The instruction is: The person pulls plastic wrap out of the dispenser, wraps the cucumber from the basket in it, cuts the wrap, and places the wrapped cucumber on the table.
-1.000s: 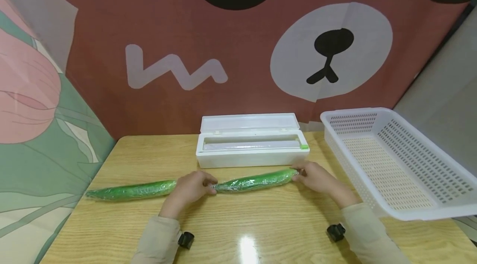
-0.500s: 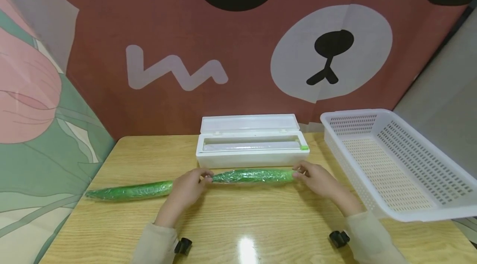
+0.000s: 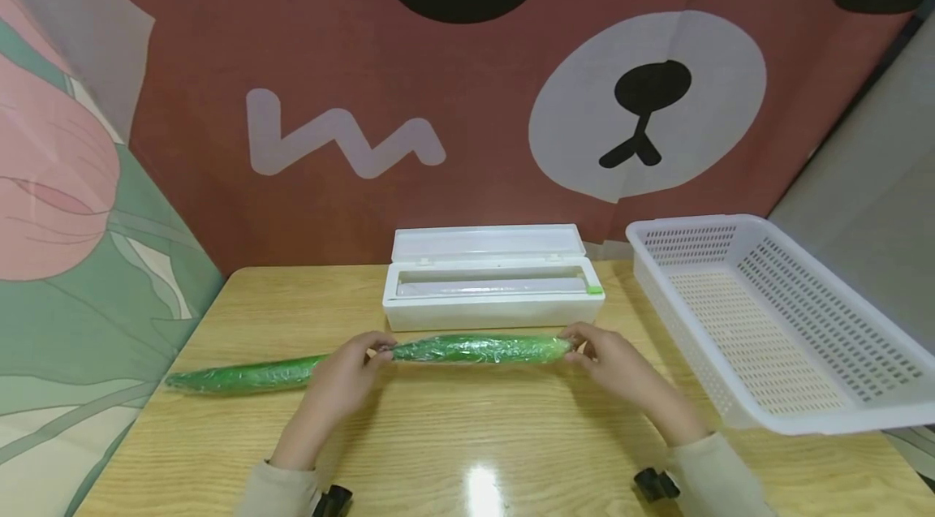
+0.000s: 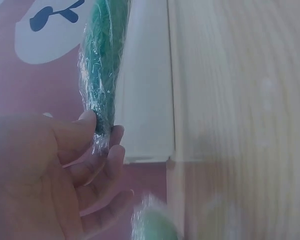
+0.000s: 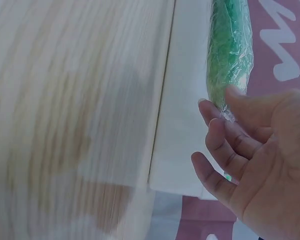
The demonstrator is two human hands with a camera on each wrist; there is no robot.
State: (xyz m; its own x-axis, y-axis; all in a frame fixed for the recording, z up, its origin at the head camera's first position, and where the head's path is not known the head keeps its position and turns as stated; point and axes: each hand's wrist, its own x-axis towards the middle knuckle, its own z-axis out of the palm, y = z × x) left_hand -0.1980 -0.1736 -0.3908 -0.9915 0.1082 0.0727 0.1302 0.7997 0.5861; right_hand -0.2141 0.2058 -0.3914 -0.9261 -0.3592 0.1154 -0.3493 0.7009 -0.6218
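Observation:
A green cucumber point(image 3: 478, 348) in clear plastic film is stretched between both hands, in front of the white box. The left hand point(image 3: 346, 371) pinches its darker left end; in the left wrist view the thumb and fingers grip the twisted film point(image 4: 101, 142) there. At the paler right end, the right hand point(image 3: 606, 355) pinches the film tail, which the right wrist view shows between thumb and fingers point(image 5: 235, 135). Another film-wrapped cucumber point(image 3: 241, 376) lies on the table to the left, its right end hidden behind the left hand.
Behind the hands stands a white cling film box point(image 3: 493, 312), lid raised, with a film roll point(image 3: 493, 286) inside and a green slider point(image 3: 595, 290). A white perforated basket point(image 3: 657, 322) stands at the right. The wooden table point(image 3: 438, 452) meets a printed cloth wall at the back.
The held cucumber has gone from slanting to nearly level and shifted a little left, both hands moving with it. The other cucumber and the box stay where they were.

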